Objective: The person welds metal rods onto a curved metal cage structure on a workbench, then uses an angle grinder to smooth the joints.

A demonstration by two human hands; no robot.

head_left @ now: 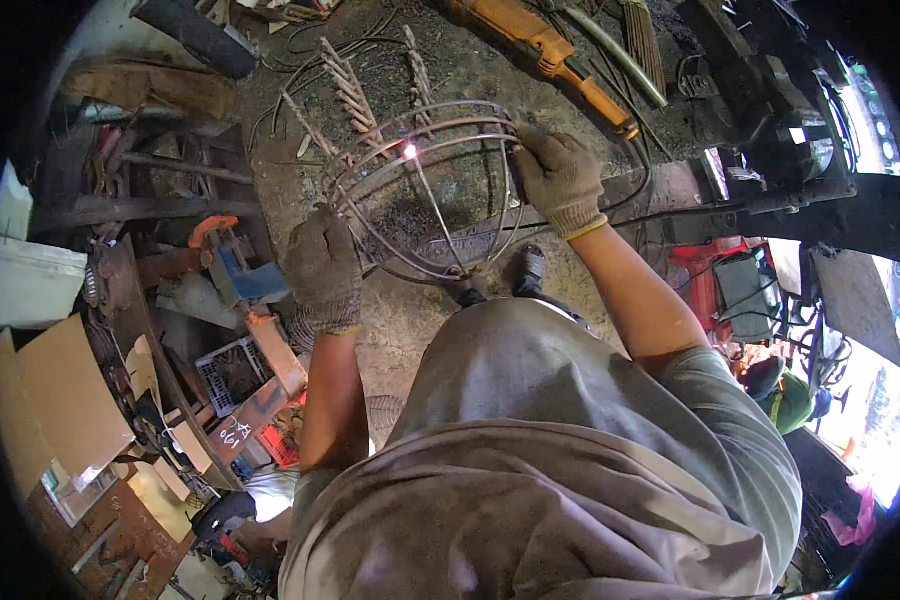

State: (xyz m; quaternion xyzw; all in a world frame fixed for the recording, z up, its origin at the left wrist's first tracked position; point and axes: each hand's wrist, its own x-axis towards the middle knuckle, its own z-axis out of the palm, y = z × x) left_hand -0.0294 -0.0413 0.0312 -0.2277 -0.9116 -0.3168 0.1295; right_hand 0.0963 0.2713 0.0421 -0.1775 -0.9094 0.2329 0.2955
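Observation:
A round wire frame of bent metal rods (436, 210) is held up in front of me, with curved hoops joined by cross rods. One spot on its upper hoops glows bright pink-white. My right hand (562, 182), in a knitted work glove, is closed on the frame's right end. At the left end, my gloved left hand (325, 268) is closed around the frame's edge; its fingertips are partly hidden. Beyond the frame lie several twisted metal bars (352, 98), partly overlapped by the hoops in view.
An orange power tool (530, 40) with a cable lies at the far right, beside a pale metal tube (618, 55). Racks of scrap and a blue metal piece (245, 275) stand on my left. A red container (698, 275) is at right. My sandaled foot (532, 268) shows below the frame.

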